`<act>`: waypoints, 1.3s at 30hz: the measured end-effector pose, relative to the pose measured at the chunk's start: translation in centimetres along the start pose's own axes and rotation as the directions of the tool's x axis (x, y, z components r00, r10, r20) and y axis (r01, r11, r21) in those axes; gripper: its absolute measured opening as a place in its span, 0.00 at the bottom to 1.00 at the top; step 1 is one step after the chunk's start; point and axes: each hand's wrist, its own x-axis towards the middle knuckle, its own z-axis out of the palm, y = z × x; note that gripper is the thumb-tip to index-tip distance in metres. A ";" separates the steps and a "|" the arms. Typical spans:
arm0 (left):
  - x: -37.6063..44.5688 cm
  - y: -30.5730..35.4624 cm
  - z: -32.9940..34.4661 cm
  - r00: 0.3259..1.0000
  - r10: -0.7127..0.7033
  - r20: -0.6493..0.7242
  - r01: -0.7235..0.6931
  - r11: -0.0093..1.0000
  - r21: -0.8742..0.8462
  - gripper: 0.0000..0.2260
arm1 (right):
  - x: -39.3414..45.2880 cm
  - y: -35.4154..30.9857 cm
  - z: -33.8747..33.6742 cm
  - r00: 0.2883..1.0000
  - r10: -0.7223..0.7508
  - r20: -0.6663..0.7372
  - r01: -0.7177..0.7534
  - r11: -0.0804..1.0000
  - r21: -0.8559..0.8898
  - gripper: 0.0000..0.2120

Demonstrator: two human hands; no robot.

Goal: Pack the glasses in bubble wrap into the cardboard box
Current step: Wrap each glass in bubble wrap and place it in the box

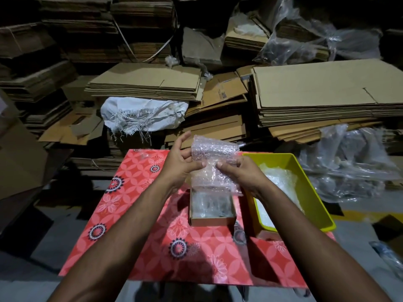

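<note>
A sheet of clear bubble wrap (214, 159) is held up above the table, loosely curled around something I cannot make out. My left hand (182, 163) pinches its left side with thumb and fingers. My right hand (238, 173) grips its right side. Directly below stands a small open cardboard box (212, 220) on the red flowered table; bubble-wrapped items lie inside it. No bare glass is plainly visible.
A yellow plastic tub (314, 192) holding more clear wrap sits at the table's right. The red tablecloth (135, 192) covers the table. Flat cardboard stacks (316, 92), a white sack (144, 115) and plastic bags (349, 166) crowd the floor behind.
</note>
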 end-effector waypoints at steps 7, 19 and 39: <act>-0.1 -1.0 0.6 0.989 -0.147 0.003 0.147 0.987 0.060 0.29 | 0.0 -0.5 -0.5 0.995 -0.040 -0.092 0.039 0.999 -0.015 0.18; 0.7 -1.6 0.2 0.992 -0.130 -0.001 0.129 0.988 0.080 0.38 | 0.6 -0.3 -0.4 0.999 -0.012 -0.048 0.013 1.000 0.028 0.12; -0.3 -3.8 -0.3 0.922 -0.387 -0.025 0.383 0.919 -0.090 0.34 | 0.5 0.8 -0.9 1.000 -0.003 0.026 0.003 1.000 0.010 0.23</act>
